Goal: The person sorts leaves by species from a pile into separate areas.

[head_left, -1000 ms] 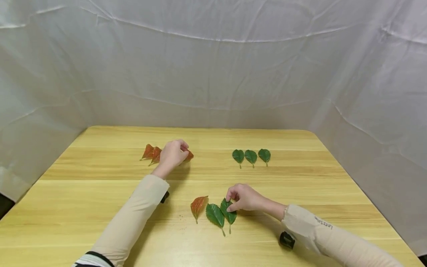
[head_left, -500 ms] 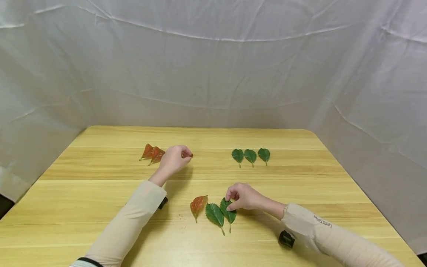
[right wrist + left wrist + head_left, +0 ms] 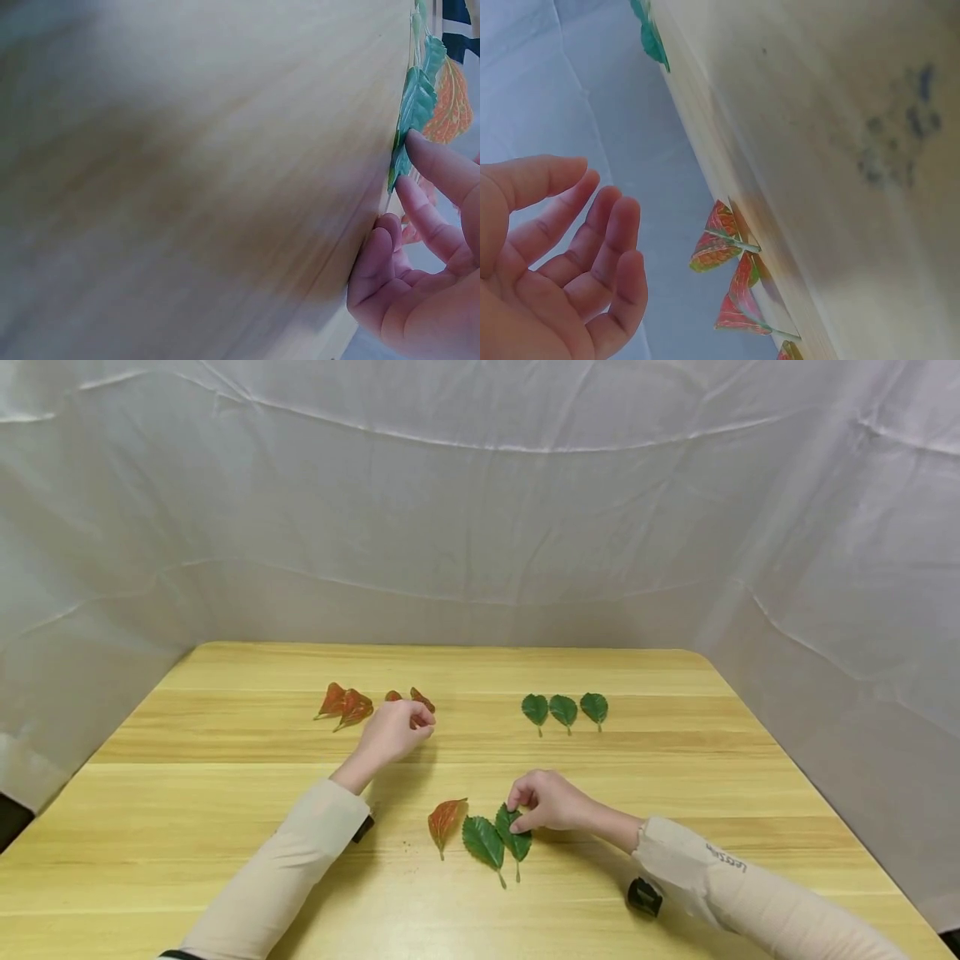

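Observation:
In the head view my left hand (image 3: 393, 729) hovers just in front of two red leaves, one red leaf (image 3: 422, 699) showing past its fingers and another red leaf (image 3: 393, 696) partly hidden behind it. The left wrist view shows this hand with loosely bent fingers and nothing between them. Nearer the front, my right hand (image 3: 551, 802) has thumb and forefinger on a green leaf (image 3: 513, 835) lying on the table; in the right wrist view both fingertips touch that green leaf (image 3: 412, 105). Against its left side lies another green leaf (image 3: 483, 842), then a red leaf (image 3: 446, 825).
Two overlapping red leaves (image 3: 352, 707) lie at the far left of the wooden table (image 3: 465, 918). Three green leaves (image 3: 563, 711) form a row at the far right. A pale cloth (image 3: 480, 527) hangs around the back and sides.
My left hand has let go of the red leaf at the back and drawn slightly toward me, uncovering two red leaves. The right hand stays where it was on the green leaf.

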The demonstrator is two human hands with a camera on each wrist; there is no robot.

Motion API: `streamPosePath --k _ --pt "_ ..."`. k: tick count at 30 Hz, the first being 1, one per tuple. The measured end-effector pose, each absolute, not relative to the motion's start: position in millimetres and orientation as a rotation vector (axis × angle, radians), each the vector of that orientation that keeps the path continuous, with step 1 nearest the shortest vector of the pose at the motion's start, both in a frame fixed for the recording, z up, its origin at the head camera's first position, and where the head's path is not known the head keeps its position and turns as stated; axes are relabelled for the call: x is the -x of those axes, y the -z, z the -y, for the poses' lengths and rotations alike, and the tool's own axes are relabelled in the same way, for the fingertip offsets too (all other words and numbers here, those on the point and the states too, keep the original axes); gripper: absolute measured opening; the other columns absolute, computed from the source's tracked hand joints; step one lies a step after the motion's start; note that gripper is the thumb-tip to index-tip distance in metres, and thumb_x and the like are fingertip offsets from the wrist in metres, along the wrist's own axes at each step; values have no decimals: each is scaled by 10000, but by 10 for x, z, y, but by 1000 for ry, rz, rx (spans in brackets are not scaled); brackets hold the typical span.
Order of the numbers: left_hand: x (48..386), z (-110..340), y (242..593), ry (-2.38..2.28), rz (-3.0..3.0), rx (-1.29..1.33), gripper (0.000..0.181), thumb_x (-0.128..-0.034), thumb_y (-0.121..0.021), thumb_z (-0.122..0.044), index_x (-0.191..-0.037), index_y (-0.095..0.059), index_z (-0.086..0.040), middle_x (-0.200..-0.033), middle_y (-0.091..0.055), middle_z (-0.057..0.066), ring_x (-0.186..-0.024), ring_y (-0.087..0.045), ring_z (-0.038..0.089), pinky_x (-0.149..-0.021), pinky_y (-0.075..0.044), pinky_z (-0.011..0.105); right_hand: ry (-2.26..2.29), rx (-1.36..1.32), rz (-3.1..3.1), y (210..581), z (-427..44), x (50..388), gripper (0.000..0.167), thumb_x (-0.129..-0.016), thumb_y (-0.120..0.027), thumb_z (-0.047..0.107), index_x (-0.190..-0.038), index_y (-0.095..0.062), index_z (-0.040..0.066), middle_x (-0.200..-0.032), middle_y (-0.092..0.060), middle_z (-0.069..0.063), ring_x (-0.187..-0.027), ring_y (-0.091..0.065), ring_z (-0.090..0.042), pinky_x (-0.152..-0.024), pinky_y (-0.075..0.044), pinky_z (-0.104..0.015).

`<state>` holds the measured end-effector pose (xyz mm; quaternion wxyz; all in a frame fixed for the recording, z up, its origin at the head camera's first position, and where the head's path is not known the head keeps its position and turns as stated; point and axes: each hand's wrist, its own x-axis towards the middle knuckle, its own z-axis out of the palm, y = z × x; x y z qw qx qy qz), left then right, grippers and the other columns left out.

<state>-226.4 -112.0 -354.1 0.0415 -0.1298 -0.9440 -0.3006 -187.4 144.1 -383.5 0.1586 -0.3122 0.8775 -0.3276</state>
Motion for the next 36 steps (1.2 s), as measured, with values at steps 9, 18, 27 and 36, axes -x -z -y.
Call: streamPosePath --k 9,18,27,36 --pt "2154 1090 3554 967 2909 482 98 -816 -631 -112 -881 -679 -58 -782 -633 -7 -673 -570 115 -562 -450 260 914 901 -2523 3851 -1448 1881 173 -676 -771 107 -758 -620 83 -701 -512 36 -663 -440 -119 -607 -397 -230" --pt "2035 1041 3576 932 2944 560 68 -802 -644 -114 -850 -677 -79 -769 -624 -32 -680 -559 87 -588 -446 241 943 897 -2511 3842 -1451 1868 172 -681 -763 85 -782 -626 68 -716 -516 32 -667 -442 -116 -607 -402 -229" --pt "1909 1024 3584 953 2941 742 96 -798 -659 -94 -883 -671 -51 -784 -622 -28 -682 -565 89 -652 -464 274 932 906 -2515 3833 -1447 1858 165 -691 -751 63 -815 -641 66 -755 -519 32 -698 -460 -129 -639 -408 -234" --pt "1874 1042 3608 1000 2913 902 103 -793 -656 -64 -888 -672 -28 -804 -638 5 -690 -583 110 -620 -468 231 932 895 -2518 3820 -1439 1847 168 -683 -753 53 -808 -642 68 -745 -501 17 -665 -442 -109 -622 -401 -234"
